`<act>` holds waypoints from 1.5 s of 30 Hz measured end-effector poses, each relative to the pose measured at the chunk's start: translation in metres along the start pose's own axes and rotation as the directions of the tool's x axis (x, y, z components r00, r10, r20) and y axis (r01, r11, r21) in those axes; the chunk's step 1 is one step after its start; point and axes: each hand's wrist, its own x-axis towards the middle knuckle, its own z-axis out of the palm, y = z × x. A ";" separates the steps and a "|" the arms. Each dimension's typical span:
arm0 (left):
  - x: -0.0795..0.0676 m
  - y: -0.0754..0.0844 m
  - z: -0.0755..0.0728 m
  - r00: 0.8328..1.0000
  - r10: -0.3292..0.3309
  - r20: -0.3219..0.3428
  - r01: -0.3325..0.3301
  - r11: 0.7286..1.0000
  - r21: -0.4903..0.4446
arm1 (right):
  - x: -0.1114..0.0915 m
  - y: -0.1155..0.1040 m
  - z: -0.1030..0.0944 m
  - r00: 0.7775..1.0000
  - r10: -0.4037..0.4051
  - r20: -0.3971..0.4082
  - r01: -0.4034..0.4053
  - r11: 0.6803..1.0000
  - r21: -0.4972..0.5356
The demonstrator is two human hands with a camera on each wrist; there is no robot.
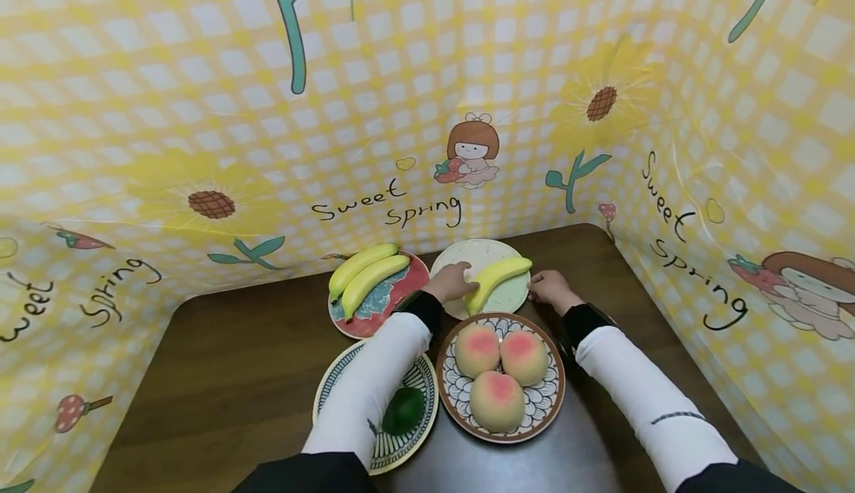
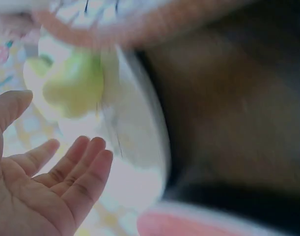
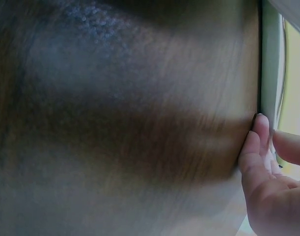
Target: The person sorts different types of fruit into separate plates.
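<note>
A single yellow banana (image 1: 497,281) lies on a pale round plate (image 1: 482,247) at the back of the table. My left hand (image 1: 452,282) is over the plate's left side, close to the banana's lower end. In the left wrist view, that hand's fingers (image 2: 86,189) are spread and loosely bent, with a gap to the blurred banana (image 2: 76,86). At the plate's right rim is my right hand (image 1: 549,286). The right wrist view shows its thumb and fingers (image 3: 255,167) pinching the plate's edge (image 3: 271,73).
Two bananas (image 1: 372,282) lie on a red and blue plate (image 1: 419,274) at the left. Nearer stands a brown-rimmed plate (image 1: 446,396) with three peaches (image 1: 497,402). Beside it, a patterned plate (image 1: 427,433) holds a dark green rounded item (image 1: 404,411), partly behind my left sleeve.
</note>
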 end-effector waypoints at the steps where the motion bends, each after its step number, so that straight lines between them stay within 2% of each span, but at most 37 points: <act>1: 0.000 -0.006 -0.006 1.000 0.003 -0.002 -0.003 1.000 -0.016 | 0.004 0.004 -0.003 1.000 0.000 -0.004 0.000 1.000 0.011; 2: 0.001 -0.012 -0.012 1.000 0.007 -0.013 -0.007 1.000 -0.030 | 0.007 0.006 -0.005 1.000 0.008 -0.007 -0.008 1.000 0.016; 3: 0.006 -0.027 -0.015 0.998 0.043 -0.054 -0.045 0.998 -0.034 | 0.008 0.008 -0.008 1.000 0.020 -0.015 -0.020 1.000 0.023; 4: 0.005 -0.034 -0.021 0.995 0.054 -0.080 -0.057 0.998 -0.032 | 0.008 0.009 -0.011 1.000 0.019 -0.014 -0.018 0.999 0.027; 7: -0.003 -0.054 -0.038 0.987 0.047 -0.156 -0.058 0.996 -0.066 | 0.002 0.007 -0.019 1.000 0.008 -0.012 -0.008 1.000 0.026; 9: -0.013 -0.065 -0.048 0.979 0.018 -0.202 -0.038 0.995 -0.096 | -0.003 0.004 -0.023 1.000 -0.012 -0.008 0.012 1.000 0.027; 10: -0.023 -0.063 -0.056 0.981 -0.030 -0.191 0.008 0.994 -0.113 | -0.006 0.002 -0.025 1.000 -0.019 -0.005 0.019 0.999 0.029; 12: -0.033 -0.074 -0.062 0.976 -0.082 -0.203 0.057 0.991 -0.124 | -0.010 0.001 -0.027 0.999 -0.039 0.003 0.038 0.998 0.050; 14: -0.041 -0.085 -0.065 0.970 -0.120 -0.210 0.098 0.989 -0.110 | -0.020 -0.008 -0.026 1.000 -0.013 0.004 0.012 0.999 0.041; 16: -0.046 -0.096 -0.067 0.966 -0.140 -0.219 0.125 0.989 -0.080 | -0.022 -0.009 -0.025 1.000 0.005 0.000 -0.005 1.000 0.029; 19: -0.051 -0.110 -0.068 0.962 -0.162 -0.221 0.154 0.987 -0.051 | 0.022 0.026 -0.025 0.999 0.042 -0.021 -0.042 0.999 -0.002; 23: -0.053 -0.122 -0.068 0.959 -0.178 -0.219 0.179 0.984 -0.020 | 0.087 0.079 -0.029 0.998 0.044 -0.041 -0.044 0.999 0.000; 31: -0.056 -0.144 -0.064 0.950 -0.171 -0.261 0.171 0.985 -0.025 | 0.091 0.084 -0.026 0.998 0.043 -0.040 -0.042 0.999 0.019; 38: -0.059 -0.146 -0.060 0.956 -0.207 -0.208 0.204 0.978 -0.037 | 0.088 0.081 -0.021 0.998 0.051 -0.038 -0.051 0.999 0.017; 45: -0.062 -0.149 -0.061 0.950 -0.212 -0.230 0.207 0.977 -0.045 | 0.092 0.081 -0.017 0.997 0.057 -0.049 -0.057 0.998 0.001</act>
